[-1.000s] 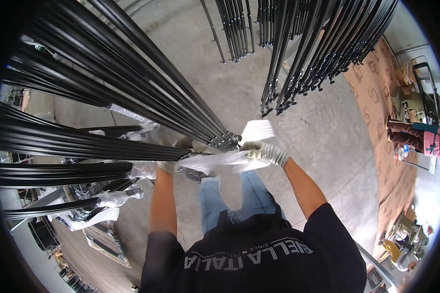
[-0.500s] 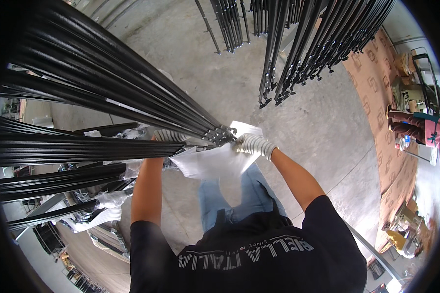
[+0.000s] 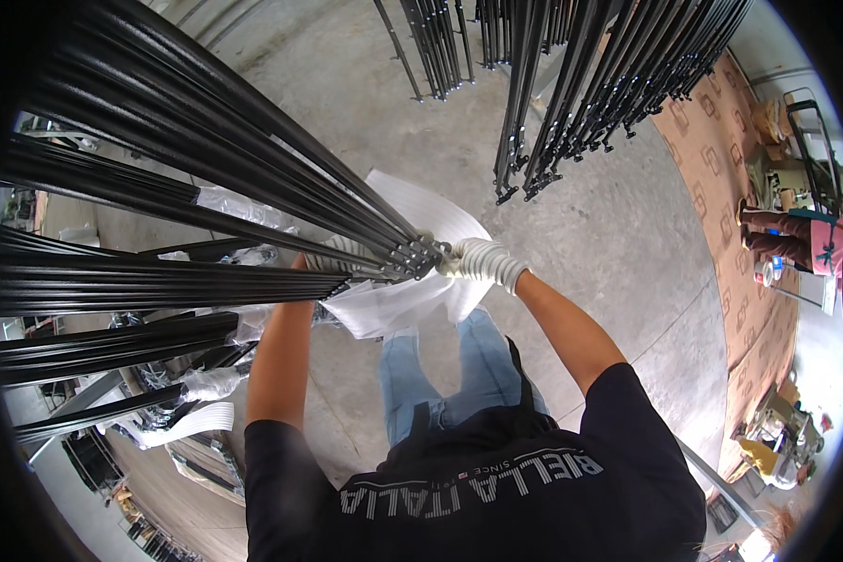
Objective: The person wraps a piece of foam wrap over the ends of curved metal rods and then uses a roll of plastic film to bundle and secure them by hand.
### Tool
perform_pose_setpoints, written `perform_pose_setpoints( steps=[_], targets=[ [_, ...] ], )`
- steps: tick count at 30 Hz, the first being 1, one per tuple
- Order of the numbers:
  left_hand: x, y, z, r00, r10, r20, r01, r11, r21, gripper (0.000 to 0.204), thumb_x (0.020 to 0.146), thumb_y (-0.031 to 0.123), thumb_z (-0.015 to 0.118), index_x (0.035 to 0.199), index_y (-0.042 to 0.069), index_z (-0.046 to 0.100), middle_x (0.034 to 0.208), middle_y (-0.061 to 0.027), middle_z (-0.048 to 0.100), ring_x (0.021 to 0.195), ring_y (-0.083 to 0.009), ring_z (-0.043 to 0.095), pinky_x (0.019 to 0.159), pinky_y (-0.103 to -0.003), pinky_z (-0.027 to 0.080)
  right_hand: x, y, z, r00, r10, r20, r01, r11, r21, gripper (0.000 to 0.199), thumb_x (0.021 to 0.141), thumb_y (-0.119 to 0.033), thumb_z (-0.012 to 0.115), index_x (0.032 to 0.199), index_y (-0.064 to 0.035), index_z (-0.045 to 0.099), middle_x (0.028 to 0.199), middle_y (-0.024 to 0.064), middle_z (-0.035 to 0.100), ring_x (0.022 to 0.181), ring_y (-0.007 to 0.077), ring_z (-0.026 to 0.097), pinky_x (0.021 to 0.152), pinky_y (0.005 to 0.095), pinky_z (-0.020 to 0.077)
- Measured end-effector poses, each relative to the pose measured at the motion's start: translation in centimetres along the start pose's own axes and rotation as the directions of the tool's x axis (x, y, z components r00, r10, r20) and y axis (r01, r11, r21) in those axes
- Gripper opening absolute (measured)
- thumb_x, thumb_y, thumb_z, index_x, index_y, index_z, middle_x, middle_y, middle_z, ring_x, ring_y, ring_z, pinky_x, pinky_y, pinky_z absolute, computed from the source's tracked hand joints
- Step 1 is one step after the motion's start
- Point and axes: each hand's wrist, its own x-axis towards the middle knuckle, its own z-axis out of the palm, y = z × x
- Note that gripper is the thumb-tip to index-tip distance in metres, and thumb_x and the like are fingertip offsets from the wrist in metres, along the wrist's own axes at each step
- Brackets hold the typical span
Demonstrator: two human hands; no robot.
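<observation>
Right hand, in a white knit glove, is clenched at the lower end of the bundle of black metal rods I see slanting up and away to the left of it. Its fingers press against the cluster of rod ends and seem to pinch the white foam sheet there as well, though I cannot tell exactly how much of each it grips. That sheet spreads behind and below the hand, one flap rising above the rod ends, the other sagging toward my jeans.

My left hand is mostly hidden behind the rods and the sheet; I only make out a bit of glove just left of the rod ends, so I cannot tell whether it is clenched or loose. Its forearm comes up from below, passing under further black rod bundles that lie well left of both hands, some wrapped in clear plastic.

Above and to the right of the right hand, apart from it, more black rods hang over the concrete floor. Far right of the hand, another person stands on patterned brown sheeting.
</observation>
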Motion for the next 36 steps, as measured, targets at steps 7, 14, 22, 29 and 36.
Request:
perform_pose_setpoints(
  steps=[7, 14, 22, 29, 36],
  targets=[
    [0.8, -0.5, -0.4, 0.999, -0.01, -0.033, 0.01, 1.0, 0.021, 0.055, 0.069, 0.037, 0.062, 0.107, 0.0, 0.049, 0.102, -0.0112, 0.053, 0.098, -0.0223, 0.049, 0.087, -0.032, 0.038, -0.9, 1.7, 2.7, 1.0, 0.005, -0.026, -0.006, 0.999, -0.051, 0.024, 0.071, -0.028, 0.059, 0.079, -0.0056, 0.063, 0.066, 0.0095, 0.059, 0.06, 0.0159, 0.053, 0.061, 0.0287, 0.042],
    [0.9, -1.3, -1.1, 0.998, -0.01, -0.066, 0.011, 1.0, 0.021, 0.053, 0.07, 0.035, 0.061, 0.107, 0.0, 0.048, 0.102, -0.0112, 0.053, 0.098, -0.0222, 0.049, 0.086, -0.032, 0.038, 0.7, 2.0, 2.9, 0.987, 0.116, -0.107, -0.117, 0.993, -0.004, 0.028, 0.067, -0.035, 0.058, 0.072, -0.0084, 0.062, 0.061, 0.0063, 0.057, 0.057, 0.0186, 0.054, 0.057, 0.0298, 0.0415],
    [0.5, -2.4, -1.8, 0.994, -0.014, -0.107, 0.018, 0.999, 0.04, 0.05, 0.071, 0.033, 0.06, 0.107, 0.0, 0.048, 0.102, -0.0112, 0.053, 0.098, -0.022, 0.049, 0.086, -0.032, 0.038, 1.4, 1.8, 0.9, 0.964, 0.153, -0.217, -0.124, 0.982, 0.142, 0.022, 0.064, -0.028, 0.062, 0.074, -0.0089, 0.064, 0.061, 0.0044, 0.058, 0.06, 0.0147, 0.054, 0.057, 0.0275, 0.0414],
    [-0.4, -2.2, -2.1, 0.985, 0.004, -0.17, 0.01, 0.996, 0.085, 0.048, 0.072, 0.031, 0.06, 0.107, -0.001, 0.048, 0.102, -0.0112, 0.053, 0.099, -0.0219, 0.049, 0.086, -0.031, 0.038, 0.6, -0.1, -0.1, 0.942, 0.005, -0.336, 0.243, 0.68, 0.692, 0.012, 0.074, -0.011, 0.061, 0.085, -0.0062, 0.058, 0.075, 0.0005, 0.059, 0.065, 0.0071, 0.051, 0.058, 0.02, 0.0413],
    [-5.2, -2.4, -2.1, 0.833, 0.132, -0.537, 0.067, 0.94, 0.335, 0.047, 0.073, 0.03, 0.059, 0.107, -0.001, 0.048, 0.102, -0.0112, 0.053, 0.099, -0.0217, 0.048, 0.086, -0.031, 0.038, 2.9, -0.1, 1.0, 0.944, -0.214, -0.25, 0.32, 0.418, 0.85, 0.009, 0.078, -0.011, 0.058, 0.084, -0.0047, 0.055, 0.074, 0.0009, 0.058, 0.064, 0.0075, 0.052, 0.058, 0.0205, 0.0431]
  ],
)
